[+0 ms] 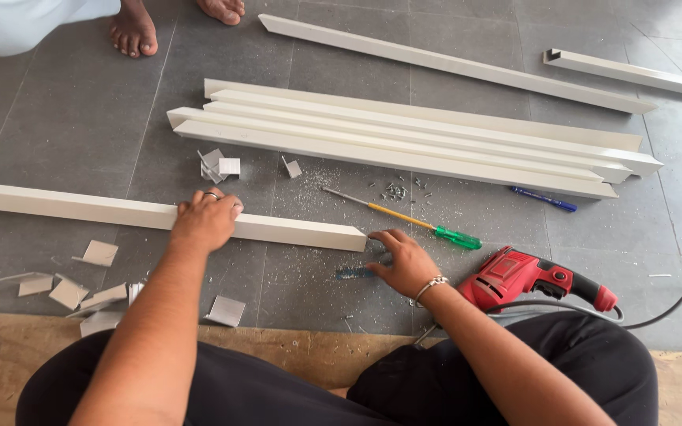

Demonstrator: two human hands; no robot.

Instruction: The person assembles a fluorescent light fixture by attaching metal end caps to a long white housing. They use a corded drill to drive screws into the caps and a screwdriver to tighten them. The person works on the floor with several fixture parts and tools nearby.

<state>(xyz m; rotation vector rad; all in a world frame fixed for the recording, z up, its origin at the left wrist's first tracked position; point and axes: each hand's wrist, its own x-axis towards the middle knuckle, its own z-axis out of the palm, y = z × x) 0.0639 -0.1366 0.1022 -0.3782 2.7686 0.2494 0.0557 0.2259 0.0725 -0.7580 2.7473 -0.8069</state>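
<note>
A long white metal bar (294, 229) lies across the grey floor in front of my knees. My left hand (205, 219) presses down on its top, fingers curled over the far edge, a ring on one finger. My right hand (401, 259) rests on the floor just past the bar's right end, fingers spread and touching small bits near a blue mark (354, 273); it wears a bracelet and holds nothing. A red power drill (534, 278) lies just right of that hand. A screwdriver with a green handle (404, 218) lies beyond the bar's end.
Several white bars (420, 142) are stacked further away, with two more beyond (451, 63). A blue pen (545, 199), loose screws (395, 190) and metal offcuts (80, 288) lie about. Another person's bare feet (134, 31) stand at the top left. A black cable (672, 312) runs right.
</note>
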